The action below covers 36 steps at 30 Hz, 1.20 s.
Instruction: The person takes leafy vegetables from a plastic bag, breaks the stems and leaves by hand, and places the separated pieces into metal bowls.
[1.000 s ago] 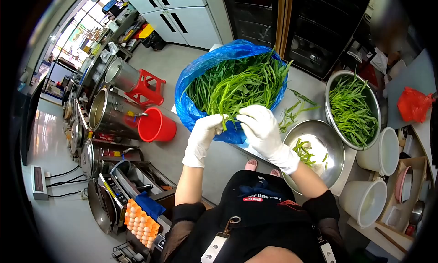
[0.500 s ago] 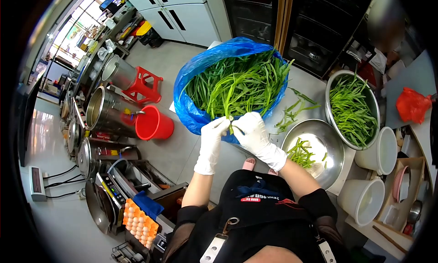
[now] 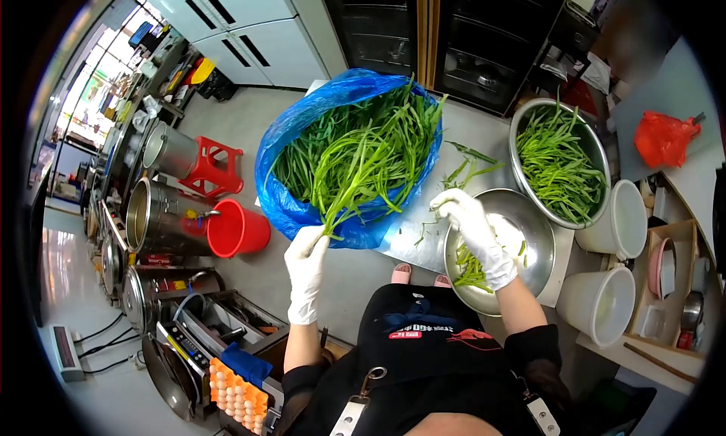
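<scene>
My left hand (image 3: 306,266), in a white glove, is closed on the stem ends of a bunch of leafy greens (image 3: 344,190). The bunch lies over more greens in a blue plastic bag (image 3: 274,137). My right hand (image 3: 470,228), also gloved, is above the left rim of a steel bowl (image 3: 541,243). Its fingers are bent, and a thin green scrap shows by the fingertips; whether they grip it I cannot tell. Short cut stems (image 3: 473,272) lie in that bowl. Loose green pieces (image 3: 469,167) are on the table between bag and bowls.
A second steel bowl (image 3: 519,164) full of greens stands at the right. Beyond it are white buckets (image 3: 609,304) and a red plastic bag (image 3: 664,139). At the left are a red bucket (image 3: 238,228), a red stool (image 3: 215,167), steel pots (image 3: 155,217) and an egg tray (image 3: 236,391).
My hands, together at the stems before, have moved apart. My right hand has moved right to the steel bowl; my left keeps the bunch, now lower left. The view has shifted right.
</scene>
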{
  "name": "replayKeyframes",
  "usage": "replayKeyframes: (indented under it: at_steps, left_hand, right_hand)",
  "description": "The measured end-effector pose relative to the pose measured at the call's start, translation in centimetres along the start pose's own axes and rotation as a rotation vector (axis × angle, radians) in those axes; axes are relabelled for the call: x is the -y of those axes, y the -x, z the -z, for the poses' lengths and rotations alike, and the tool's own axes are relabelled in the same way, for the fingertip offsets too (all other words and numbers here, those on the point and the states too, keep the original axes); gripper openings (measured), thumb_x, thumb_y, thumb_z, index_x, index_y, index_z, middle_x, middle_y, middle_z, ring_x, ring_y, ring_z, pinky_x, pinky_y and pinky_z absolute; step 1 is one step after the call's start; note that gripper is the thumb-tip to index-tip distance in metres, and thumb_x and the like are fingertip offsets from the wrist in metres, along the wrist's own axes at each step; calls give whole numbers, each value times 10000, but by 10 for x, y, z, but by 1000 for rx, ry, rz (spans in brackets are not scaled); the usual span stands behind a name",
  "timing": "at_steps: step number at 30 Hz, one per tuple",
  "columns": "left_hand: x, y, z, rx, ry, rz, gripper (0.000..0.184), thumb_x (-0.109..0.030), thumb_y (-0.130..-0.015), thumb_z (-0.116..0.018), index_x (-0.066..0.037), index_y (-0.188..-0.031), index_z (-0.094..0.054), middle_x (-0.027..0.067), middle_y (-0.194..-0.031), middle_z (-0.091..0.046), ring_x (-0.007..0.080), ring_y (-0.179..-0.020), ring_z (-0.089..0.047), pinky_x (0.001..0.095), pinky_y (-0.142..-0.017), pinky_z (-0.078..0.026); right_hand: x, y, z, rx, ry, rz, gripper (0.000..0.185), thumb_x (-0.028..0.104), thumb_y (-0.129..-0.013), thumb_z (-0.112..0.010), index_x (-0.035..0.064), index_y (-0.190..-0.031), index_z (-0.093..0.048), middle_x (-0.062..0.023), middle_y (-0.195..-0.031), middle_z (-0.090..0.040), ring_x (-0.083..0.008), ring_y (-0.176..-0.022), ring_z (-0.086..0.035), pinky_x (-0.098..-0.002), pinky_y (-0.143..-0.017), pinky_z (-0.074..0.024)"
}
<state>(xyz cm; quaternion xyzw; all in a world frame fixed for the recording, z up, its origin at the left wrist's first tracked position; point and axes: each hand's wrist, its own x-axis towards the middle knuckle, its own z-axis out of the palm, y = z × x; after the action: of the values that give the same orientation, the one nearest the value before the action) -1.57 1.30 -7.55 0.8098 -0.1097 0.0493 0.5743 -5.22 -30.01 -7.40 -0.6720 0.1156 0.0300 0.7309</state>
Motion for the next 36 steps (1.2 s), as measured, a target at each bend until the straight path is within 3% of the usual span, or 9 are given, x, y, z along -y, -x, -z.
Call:
replayKeyframes:
  at_steps: [3, 4, 14, 17, 24, 29, 32, 34, 36]
  left_hand:
    - [-9, 9, 14, 33, -54, -23, 190, 75, -804, -636, 38, -984, -685, 81, -923, -653, 165, -855, -618, 258, -795, -473]
    - [-13, 12, 17, 35, -42, -9, 194, 80, -801, -636, 35, -982, -687, 81, -922, -653, 165, -854, -619, 257, -795, -475]
    - [-36, 24, 21, 143, -12, -147, 233, 126, -769, -642, -2, -953, -706, 111, -924, -665, 197, -862, -631, 287, -804, -494]
    - [-38, 24, 21, 133, 14, -149, 241, 129, -767, -640, -7, -954, -707, 112, -925, -667, 202, -860, -634, 291, -804, -497]
    - [-36, 17, 19, 80, -165, -247, 260, 104, -741, -692, -40, -957, -712, 92, -883, -666, 204, -828, -638, 276, -744, -506]
    - [-38, 11, 7, 128, -333, -502, 287, 94, -750, -686, -51, -996, -709, 77, -872, -655, 211, -786, -614, 282, -705, -498]
    - [-40, 5, -7, 145, -344, -584, 286, 62, -707, -722, -63, -963, -707, 68, -821, -656, 229, -749, -619, 302, -656, -502]
    - [-29, 4, -7, 112, -350, -556, 280, 60, -708, -722, -63, -958, -706, 68, -820, -658, 228, -749, -621, 302, -656, -503]
    - [-29, 3, -6, 106, -374, -536, 274, 56, -709, -724, -65, -953, -707, 66, -821, -660, 226, -748, -623, 297, -659, -506]
  right_hand:
    - [19, 0, 23, -23, -12, -9, 149, 77, -921, -519, 17, -970, -647, -28, -865, -621, -77, -768, -549, -200, -710, -439]
    - [23, -2, 14, -104, 37, 256, 128, 97, -924, -580, 22, -988, -662, -15, -840, -619, -69, -749, -545, -200, -669, -436]
    - [50, -10, 1, 43, 845, 804, 160, 127, -847, -657, 128, -997, -713, -44, -735, -572, -211, -602, -570, -308, -533, -440]
    - [45, -9, 0, 134, 960, 776, 152, 231, -844, -644, 145, -957, -699, -35, -754, -547, -230, -669, -605, -363, -580, -486]
    - [38, 3, 3, 112, 713, 621, 63, 148, -801, -646, 108, -845, -665, -46, -804, -577, -223, -733, -623, -321, -618, -499]
    - [20, -4, 11, 46, 325, 439, 50, 53, -775, -643, 29, -816, -628, -31, -821, -588, -127, -746, -577, -253, -699, -460]
    - [31, -5, 17, -77, 167, 115, 82, 75, -824, -607, 24, -845, -668, -16, -746, -613, -100, -703, -556, -218, -686, -439]
    - [16, -17, 49, -140, -142, 83, 97, 77, -866, -571, 18, -875, -648, -20, -777, -617, -84, -726, -560, -215, -685, -439]
    - [19, -17, 58, -173, -177, 102, 92, 80, -880, -565, 27, -902, -637, -29, -820, -626, -84, -742, -564, -217, -683, -444]
